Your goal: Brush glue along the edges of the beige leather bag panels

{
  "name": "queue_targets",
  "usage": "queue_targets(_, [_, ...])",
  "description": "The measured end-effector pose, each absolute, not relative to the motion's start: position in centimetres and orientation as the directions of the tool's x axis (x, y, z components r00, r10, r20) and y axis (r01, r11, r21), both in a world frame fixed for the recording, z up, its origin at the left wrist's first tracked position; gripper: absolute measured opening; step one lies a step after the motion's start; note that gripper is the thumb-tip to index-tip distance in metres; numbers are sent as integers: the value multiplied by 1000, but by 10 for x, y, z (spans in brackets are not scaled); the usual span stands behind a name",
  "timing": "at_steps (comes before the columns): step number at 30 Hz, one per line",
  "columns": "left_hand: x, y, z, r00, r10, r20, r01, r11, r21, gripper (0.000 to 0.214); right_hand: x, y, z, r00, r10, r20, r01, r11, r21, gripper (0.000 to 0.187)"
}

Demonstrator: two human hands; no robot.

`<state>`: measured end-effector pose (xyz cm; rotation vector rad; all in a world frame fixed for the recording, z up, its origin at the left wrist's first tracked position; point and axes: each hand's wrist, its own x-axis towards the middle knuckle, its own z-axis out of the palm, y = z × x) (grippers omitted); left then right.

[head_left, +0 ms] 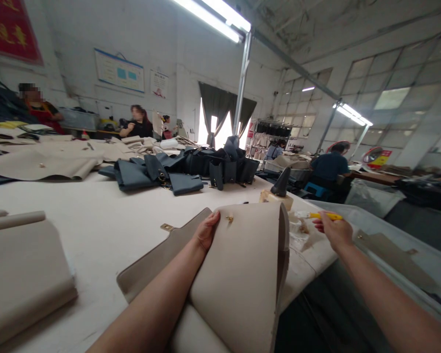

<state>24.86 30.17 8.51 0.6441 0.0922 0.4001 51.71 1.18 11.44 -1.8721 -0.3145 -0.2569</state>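
A beige bag piece (242,264) with a small gold clasp stands tilted at the table's near edge. My left hand (207,229) grips its upper left edge, between the front panel and a flap (161,255) with a gold metal tab. Off to the right, my right hand (334,230) is closed around a brush (327,215) with a yellow handle. Its pale end is over a small white glue-smeared container (298,226). Behind that, a dark cone-shaped object (280,182) rests on a yellowish block (275,199).
Folded beige pieces (25,264) lie at the left of the white table (106,220). Dark blue bags (183,169) are heaped across its middle. A large pale bin (385,225) on the right holds a beige piece. Several people work in the background.
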Motion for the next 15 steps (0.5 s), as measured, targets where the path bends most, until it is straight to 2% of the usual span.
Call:
queue_targets(4, [250,303,83,929,364,66,-330,734,593,14,492,-3,118,825,378,419,544,-336,-769,20])
queue_targets(7, [250,304,81,931,356,76,-328,729,600,16,473,-16,118,753,474,456,630,-320,-708,24])
queue_targets(10, [249,303,82,927,370,60,-327,721,611,16,465,-19,118,750,430,502,646,-315,-695,34])
queue_targets(13, [248,302,84,925,379,35,-315,712,628,15,468,-9,116,799,289,527,599,-309,-739,42])
queue_targets(15, [247,301,87,921,388,21,-312,707,634,14,471,-1,116,843,195,501,538,-296,-789,38])
